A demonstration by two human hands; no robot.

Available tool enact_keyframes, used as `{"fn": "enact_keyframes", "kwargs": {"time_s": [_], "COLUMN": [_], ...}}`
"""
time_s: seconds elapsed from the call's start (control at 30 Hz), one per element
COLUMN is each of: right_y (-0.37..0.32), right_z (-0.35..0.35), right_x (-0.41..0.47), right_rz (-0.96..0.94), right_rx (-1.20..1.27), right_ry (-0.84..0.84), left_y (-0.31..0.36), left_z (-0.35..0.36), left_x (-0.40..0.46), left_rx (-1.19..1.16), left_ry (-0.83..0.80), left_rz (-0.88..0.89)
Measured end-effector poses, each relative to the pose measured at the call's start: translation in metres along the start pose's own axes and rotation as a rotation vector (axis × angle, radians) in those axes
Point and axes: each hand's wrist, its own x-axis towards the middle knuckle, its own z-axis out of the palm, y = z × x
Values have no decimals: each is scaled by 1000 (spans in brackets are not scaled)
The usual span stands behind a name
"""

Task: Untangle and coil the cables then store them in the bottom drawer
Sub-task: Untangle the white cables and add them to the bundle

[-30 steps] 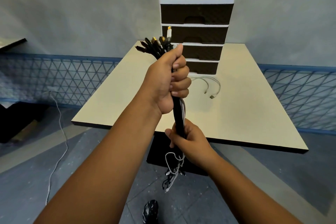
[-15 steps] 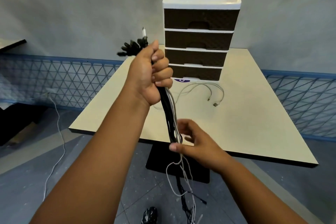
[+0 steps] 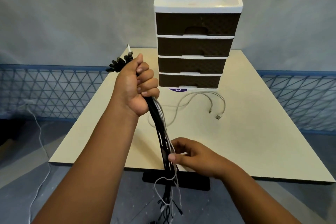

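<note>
Surroundings first: cream table (image 3: 254, 132) ahead, four-drawer unit (image 3: 196, 42) at its far side, all drawers closed, bottom drawer (image 3: 189, 81) included. A loose white cable (image 3: 198, 96) lies on the tabletop right in front of that drawer, plugs toward the right. Another white cord (image 3: 39, 142) trails on the floor at left.

My left hand (image 3: 136, 87) is a tight fist around the cable bundle (image 3: 160, 123), held upright above the table's near edge; plugs fan out above the thumb. My right hand (image 3: 192, 154) sits lower, thumb and fingers pinching strands of the bundle, tails dangling below.

Red sticker on the unit's top reads "Uniplus".
</note>
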Motion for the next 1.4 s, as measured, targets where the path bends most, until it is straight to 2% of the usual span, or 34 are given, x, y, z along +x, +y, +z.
{"fn": "enact_keyframes", "kwargs": {"time_s": [0.07, 0.13, 0.2, 0.23, 0.27, 0.33, 0.4, 0.5, 0.63, 0.7, 0.83, 1.0, 1.17, 1.4], "right_y": [12, 30, 51, 64, 75, 95, 103, 102, 81, 42, -63, -129, -136, -110], "right_z": [-28, -61, -101, -121, -135, -148, -143, -121, -97, -86, -59, -36, -17, 4], "right_x": [12, 26, 38, 43, 44, 48, 48, 39, 21, 15, 12, -5, -20, -39], "right_rz": [-26, -55, 99, 236, 361, 467, 411, 259, 103, -48, -213, -295, -322, -189], "right_rx": [21, -104, -436, -572, -649, -660, -689, -726, -822, -618, 47, 470, 351, 67], "right_ry": [153, 485, 755, 782, 746, 683, 733, 904, 924, 990, 1057, 834, 826, 892], "left_y": [7, 11, 14, 16, 16, 17, 16, 14, 10, 5, -13, -40, -66, -99], "left_z": [-6, -11, -16, -18, -19, -23, -26, -30, -32, -30, -15, 3, 7, 18], "left_x": [10, 20, 28, 32, 35, 40, 44, 48, 50, 48, 37, 10, -22, -60], "left_rx": [-1, 7, 19, 24, 32, 60, 92, 107, 131, 162, 258, 434, 502, 573], "left_ry": [-3, -1, 0, -1, -4, -14, -26, -37, -7, 9, -1, 15, 34, 86], "left_rz": [-29, -52, -73, -82, -90, -107, -132, -171, -195, -194, -187, -198, -124, -78]}}
